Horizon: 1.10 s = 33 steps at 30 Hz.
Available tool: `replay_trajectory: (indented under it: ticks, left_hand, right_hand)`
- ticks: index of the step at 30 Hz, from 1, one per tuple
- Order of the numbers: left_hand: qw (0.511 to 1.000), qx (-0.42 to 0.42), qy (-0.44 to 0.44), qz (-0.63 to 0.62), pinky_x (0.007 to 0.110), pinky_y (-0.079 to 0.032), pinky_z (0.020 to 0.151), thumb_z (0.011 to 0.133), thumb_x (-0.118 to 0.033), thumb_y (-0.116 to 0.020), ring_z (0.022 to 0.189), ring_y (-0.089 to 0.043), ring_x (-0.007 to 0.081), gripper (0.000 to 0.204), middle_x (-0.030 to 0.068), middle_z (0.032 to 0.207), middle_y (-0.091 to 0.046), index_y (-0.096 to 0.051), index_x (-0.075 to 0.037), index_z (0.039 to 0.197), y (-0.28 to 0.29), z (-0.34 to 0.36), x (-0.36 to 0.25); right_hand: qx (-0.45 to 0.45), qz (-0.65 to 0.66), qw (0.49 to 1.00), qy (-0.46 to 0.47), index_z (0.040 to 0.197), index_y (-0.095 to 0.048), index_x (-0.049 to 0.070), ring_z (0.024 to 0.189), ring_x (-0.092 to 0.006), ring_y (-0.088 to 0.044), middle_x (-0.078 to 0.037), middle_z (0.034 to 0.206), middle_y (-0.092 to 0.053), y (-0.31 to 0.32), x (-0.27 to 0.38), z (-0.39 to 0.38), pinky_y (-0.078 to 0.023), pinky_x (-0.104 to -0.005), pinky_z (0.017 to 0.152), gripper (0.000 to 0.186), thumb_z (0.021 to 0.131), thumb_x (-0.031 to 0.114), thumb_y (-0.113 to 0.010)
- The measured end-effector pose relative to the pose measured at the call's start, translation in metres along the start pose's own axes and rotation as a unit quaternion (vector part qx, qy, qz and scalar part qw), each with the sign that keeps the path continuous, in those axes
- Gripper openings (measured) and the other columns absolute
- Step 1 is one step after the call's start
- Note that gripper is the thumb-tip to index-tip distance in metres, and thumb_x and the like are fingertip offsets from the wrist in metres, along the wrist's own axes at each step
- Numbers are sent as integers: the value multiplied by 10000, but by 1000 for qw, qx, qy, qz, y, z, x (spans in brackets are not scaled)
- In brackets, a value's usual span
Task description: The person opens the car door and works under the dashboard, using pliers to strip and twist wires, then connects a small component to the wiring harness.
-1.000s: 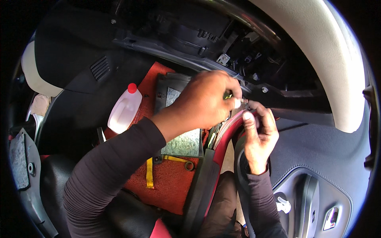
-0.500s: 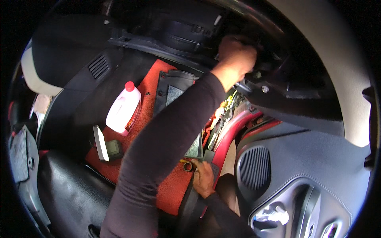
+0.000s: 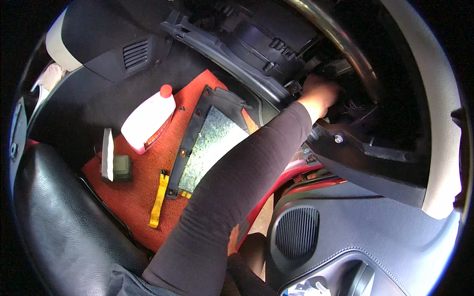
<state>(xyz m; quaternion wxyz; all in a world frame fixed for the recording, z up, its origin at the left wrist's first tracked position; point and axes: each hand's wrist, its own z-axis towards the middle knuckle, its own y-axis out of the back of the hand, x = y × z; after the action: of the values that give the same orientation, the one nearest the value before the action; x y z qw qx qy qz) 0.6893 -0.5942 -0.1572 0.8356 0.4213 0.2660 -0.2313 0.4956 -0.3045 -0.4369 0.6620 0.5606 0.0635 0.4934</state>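
Note:
My left arm crosses the view from the lower left, and my left hand (image 3: 320,94) reaches into the dark cavity (image 3: 353,106) under the dashboard. Its fingers are lost in shadow, so what they touch does not show. Behind the left forearm, only a sliver of my right hand (image 3: 233,240) is visible, low beside the red door sill (image 3: 254,209); its fingers are hidden. Beside my left forearm, a black plastic panel (image 3: 185,148) with a grey fibrous pad (image 3: 210,135) lies on the red mat (image 3: 140,197). A flat yellow strip (image 3: 158,202) rests near its lower corner.
On the mat stand a pinkish-white jug (image 3: 148,121) with a red cap and a dark green box (image 3: 122,166) beside an upright white-faced slab (image 3: 108,154). A black leather seat (image 3: 54,212) borders the left. The door panel (image 3: 360,212), with a speaker grille (image 3: 297,233), fills the right.
The view has shifted and turned. My left hand stays in the cavity under the dashboard. My right hand has slipped mostly behind the left forearm, and the yellow strip now shows on the mat.

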Motion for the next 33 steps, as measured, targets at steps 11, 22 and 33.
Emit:
replay_trajectory:
  ticks: [11,22,33]
  left_hand:
    - [974,-128,75,-168,366,-545,920,819,-1,-622,1048,-720,293,317,179,1111,-752,-735,6,1114,-10,-7,-7]
    - [660,-38,37,-750,363,-635,867,860,36,-519,886,-705,196,337,141,990,-744,-707,140,1121,57,-73,19]
    - [674,-91,-4,-733,258,-533,936,979,58,-551,1031,-688,162,332,122,1130,-747,-685,63,1283,58,-142,24]
  right_hand:
    - [26,-3,998,-50,1189,-653,-14,1158,-302,-611,-153,1164,-686,-7,-7,-11,-456,-417,1036,286,920,83,-640]
    - [-90,153,970,-166,1173,-652,0,897,-138,-637,-70,996,-701,102,50,88,-523,-300,838,214,962,-6,-615]
    - [-233,-209,940,132,1248,-673,-1,842,-294,-664,-157,951,-655,176,113,246,-539,-372,790,368,916,125,-769]
